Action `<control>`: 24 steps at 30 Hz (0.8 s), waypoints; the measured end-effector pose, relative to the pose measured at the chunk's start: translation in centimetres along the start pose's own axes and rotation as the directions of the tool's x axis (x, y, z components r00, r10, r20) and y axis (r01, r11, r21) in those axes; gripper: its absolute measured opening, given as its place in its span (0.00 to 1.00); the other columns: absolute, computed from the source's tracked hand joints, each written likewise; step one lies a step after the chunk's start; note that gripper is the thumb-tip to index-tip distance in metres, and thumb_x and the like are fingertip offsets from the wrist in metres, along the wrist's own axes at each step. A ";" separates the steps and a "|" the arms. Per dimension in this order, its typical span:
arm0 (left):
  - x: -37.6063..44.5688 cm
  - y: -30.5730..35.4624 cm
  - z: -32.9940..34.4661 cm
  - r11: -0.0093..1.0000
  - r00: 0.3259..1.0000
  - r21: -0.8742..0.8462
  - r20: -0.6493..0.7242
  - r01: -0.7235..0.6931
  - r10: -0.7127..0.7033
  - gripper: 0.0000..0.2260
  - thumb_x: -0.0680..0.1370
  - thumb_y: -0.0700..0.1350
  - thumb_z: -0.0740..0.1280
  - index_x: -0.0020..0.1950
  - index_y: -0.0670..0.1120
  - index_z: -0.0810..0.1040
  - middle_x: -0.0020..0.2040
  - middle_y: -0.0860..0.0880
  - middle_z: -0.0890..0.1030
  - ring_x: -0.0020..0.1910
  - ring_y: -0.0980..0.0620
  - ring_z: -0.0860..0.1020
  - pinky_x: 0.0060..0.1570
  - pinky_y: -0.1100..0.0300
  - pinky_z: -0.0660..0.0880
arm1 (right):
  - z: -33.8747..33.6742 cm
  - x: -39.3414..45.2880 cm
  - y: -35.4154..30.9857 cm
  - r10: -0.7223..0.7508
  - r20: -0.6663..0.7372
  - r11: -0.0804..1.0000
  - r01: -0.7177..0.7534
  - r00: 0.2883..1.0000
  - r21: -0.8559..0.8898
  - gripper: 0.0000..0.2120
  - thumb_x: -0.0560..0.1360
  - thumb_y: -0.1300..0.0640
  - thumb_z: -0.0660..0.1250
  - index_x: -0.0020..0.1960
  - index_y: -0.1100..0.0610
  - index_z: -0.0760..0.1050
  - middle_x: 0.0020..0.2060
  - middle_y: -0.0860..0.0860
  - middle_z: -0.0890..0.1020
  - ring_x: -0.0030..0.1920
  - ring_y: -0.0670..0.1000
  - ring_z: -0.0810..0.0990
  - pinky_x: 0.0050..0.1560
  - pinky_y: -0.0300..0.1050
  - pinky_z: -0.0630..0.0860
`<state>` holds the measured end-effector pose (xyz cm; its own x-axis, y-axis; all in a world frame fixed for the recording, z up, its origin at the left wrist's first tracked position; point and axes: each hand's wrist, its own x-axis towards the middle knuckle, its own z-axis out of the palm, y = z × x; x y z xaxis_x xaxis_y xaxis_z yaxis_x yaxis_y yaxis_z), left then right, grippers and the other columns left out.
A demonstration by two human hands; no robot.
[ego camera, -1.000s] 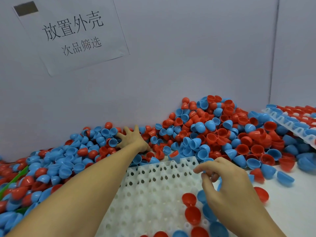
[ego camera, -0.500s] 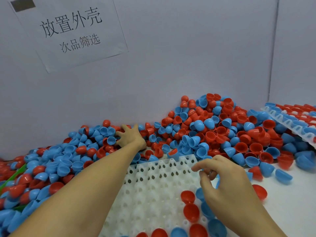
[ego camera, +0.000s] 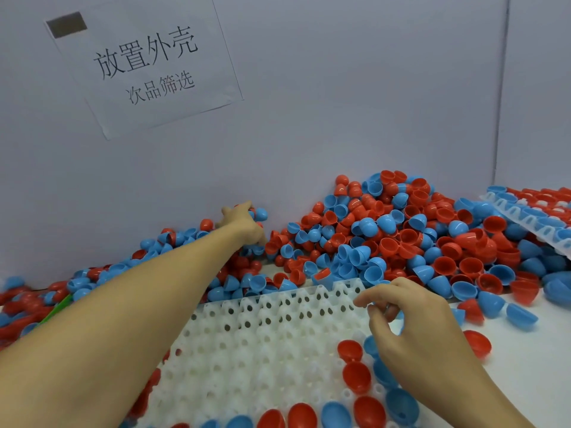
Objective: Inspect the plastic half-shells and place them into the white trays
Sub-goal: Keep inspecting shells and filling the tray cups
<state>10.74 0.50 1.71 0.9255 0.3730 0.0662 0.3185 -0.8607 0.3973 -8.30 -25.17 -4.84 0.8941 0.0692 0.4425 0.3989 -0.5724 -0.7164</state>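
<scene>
Head view: the left hand reaches far into the heap of half-shells by the wall, fingers curled among them; whether it grips one I cannot tell. The right hand hovers over the white tray, fingers loosely curled, nearer its empty pockets; shells fill only the near-right rows.

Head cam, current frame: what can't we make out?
- Left hand: fingers buried in the half-shell pile; grasp cannot be told.
- Right hand: fingertips curled over the near white tray; whether they pinch a shell is unclear.
- Far white tray: cut off by the right edge.
- Green object: mostly hidden by shells and the forearm.
- Shell defects: too small to judge.
</scene>
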 end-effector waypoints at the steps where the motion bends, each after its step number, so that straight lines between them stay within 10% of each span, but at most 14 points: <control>1: 0.0 -0.2 -0.6 0.997 1.000 -0.081 -0.001 -0.013 0.013 0.28 0.70 0.40 0.78 0.67 0.48 0.72 0.67 0.42 0.66 0.58 0.40 0.74 0.55 0.52 0.77 | 0.0 0.0 0.0 0.003 0.001 1.000 -0.003 1.000 0.000 0.16 0.75 0.63 0.69 0.42 0.40 0.79 0.39 0.41 0.78 0.47 0.36 0.73 0.44 0.31 0.72; 10: -1.8 -4.8 -5.3 0.515 0.998 -0.855 0.037 0.053 -0.042 0.20 0.70 0.35 0.72 0.52 0.57 0.74 0.49 0.45 0.78 0.41 0.47 0.77 0.41 0.47 0.80 | 0.2 0.0 -0.2 0.013 -0.002 1.000 -0.013 1.000 -0.021 0.14 0.75 0.64 0.69 0.43 0.45 0.82 0.40 0.40 0.78 0.41 0.42 0.76 0.39 0.32 0.70; 24: -11.8 -13.7 -8.2 -0.056 0.990 -0.997 -0.066 -0.060 0.121 0.22 0.71 0.35 0.72 0.60 0.52 0.74 0.50 0.46 0.80 0.44 0.48 0.82 0.39 0.46 0.80 | 0.4 -0.1 -1.1 -0.013 -0.014 0.999 0.012 1.000 -0.030 0.20 0.71 0.71 0.72 0.38 0.43 0.80 0.35 0.47 0.80 0.36 0.50 0.78 0.40 0.43 0.72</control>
<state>-6.21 10.72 3.02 0.9414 0.2888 0.1743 -0.2779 0.3713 0.8860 -8.73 -24.19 -4.27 0.8861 0.0654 0.4589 0.4037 -0.5956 -0.6945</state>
